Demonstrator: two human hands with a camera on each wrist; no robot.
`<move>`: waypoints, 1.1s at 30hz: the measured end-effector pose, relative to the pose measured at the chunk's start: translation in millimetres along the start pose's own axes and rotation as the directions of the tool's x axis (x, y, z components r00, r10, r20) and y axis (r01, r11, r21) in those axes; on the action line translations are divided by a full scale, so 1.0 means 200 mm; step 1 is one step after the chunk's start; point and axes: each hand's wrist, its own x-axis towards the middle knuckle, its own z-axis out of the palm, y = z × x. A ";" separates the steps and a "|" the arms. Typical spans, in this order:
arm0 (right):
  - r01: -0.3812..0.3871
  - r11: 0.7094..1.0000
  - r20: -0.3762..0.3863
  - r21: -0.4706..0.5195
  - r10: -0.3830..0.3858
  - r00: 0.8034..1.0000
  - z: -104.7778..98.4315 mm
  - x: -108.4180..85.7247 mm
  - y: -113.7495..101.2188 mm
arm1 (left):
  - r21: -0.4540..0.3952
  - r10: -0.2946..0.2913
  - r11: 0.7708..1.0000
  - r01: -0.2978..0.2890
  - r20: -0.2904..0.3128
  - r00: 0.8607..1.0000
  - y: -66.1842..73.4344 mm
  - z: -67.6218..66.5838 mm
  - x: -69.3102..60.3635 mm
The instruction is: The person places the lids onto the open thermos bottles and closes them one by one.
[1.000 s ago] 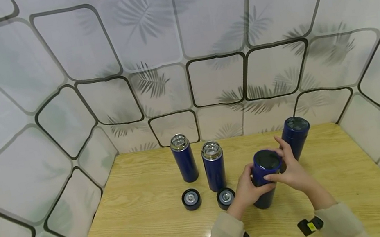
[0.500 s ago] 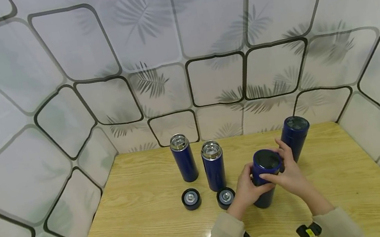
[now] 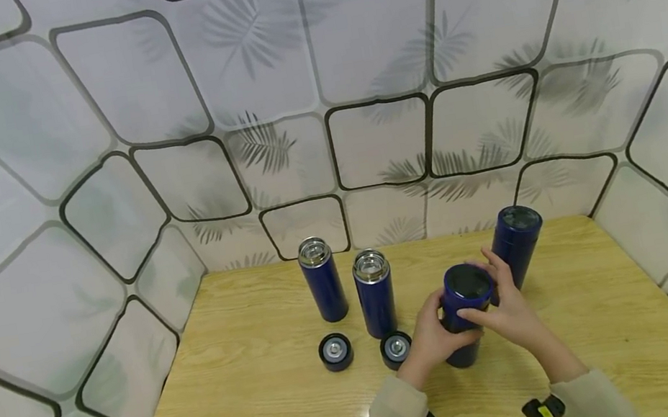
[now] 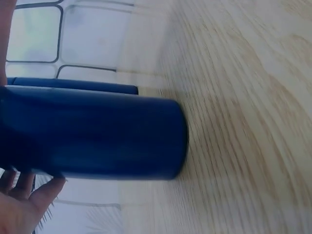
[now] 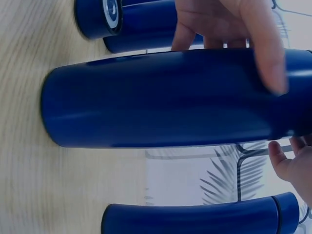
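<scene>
A dark blue vacuum flask (image 3: 462, 354) stands upright on the table with its black-topped lid (image 3: 468, 280) on. My left hand (image 3: 435, 334) grips the body around its upper part, with the thumb across the front. At the lid, my right hand (image 3: 510, 308) holds the rim between thumb and fingers. In the left wrist view the flask body (image 4: 97, 131) fills the left side, with left fingers below it. The right wrist view shows the same flask (image 5: 161, 100), my left hand (image 5: 224, 24) above and right fingertips at the right edge.
Two open blue flasks (image 3: 323, 287) (image 3: 377, 303) stand left of my hands. Their removed lids (image 3: 335, 352) (image 3: 397, 349) lie in front, undersides up. Another lidded flask (image 3: 517, 245) stands behind my right hand. The wooden table (image 3: 252, 396) meets patterned cloth walls.
My right hand has turned slightly at the lid, its thumb and wrist shifting left. My left hand and the flask stay nearly in place.
</scene>
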 end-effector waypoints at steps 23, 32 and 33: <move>-0.076 0.996 -0.140 -0.050 0.068 0.988 -0.02 -0.19 0.15 | 0.069 -0.013 0.997 0.025 -0.173 0.985 -0.07 0.07 0.30; -0.063 0.993 -0.176 -0.105 0.044 0.983 0.00 -0.23 0.17 | 0.088 0.011 0.996 0.003 -0.163 0.987 -0.12 0.08 0.41; -0.067 0.992 -0.178 -0.106 0.047 0.983 0.00 -0.23 0.17 | 0.096 0.008 0.995 0.007 -0.156 0.988 -0.12 0.08 0.42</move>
